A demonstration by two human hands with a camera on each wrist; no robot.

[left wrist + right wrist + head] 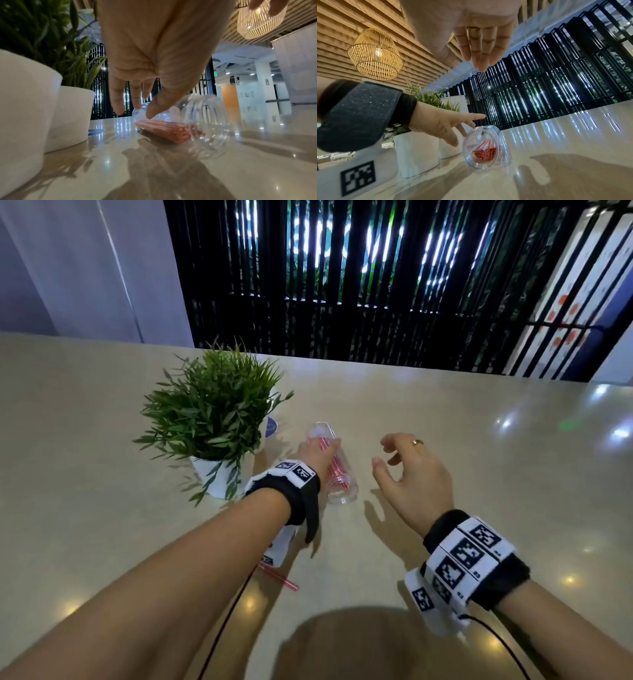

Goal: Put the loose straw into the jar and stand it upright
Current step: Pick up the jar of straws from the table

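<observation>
Left hand (317,455) reaches over the tipped jar (337,474).

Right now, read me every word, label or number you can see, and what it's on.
None can be read in full.
Lit sign behind the black slats: letters broken by the slats.
Wristband markers: square codes; small print blurred.
Blue label behind the plant: blurred.
Distant green sign: too small.
</observation>
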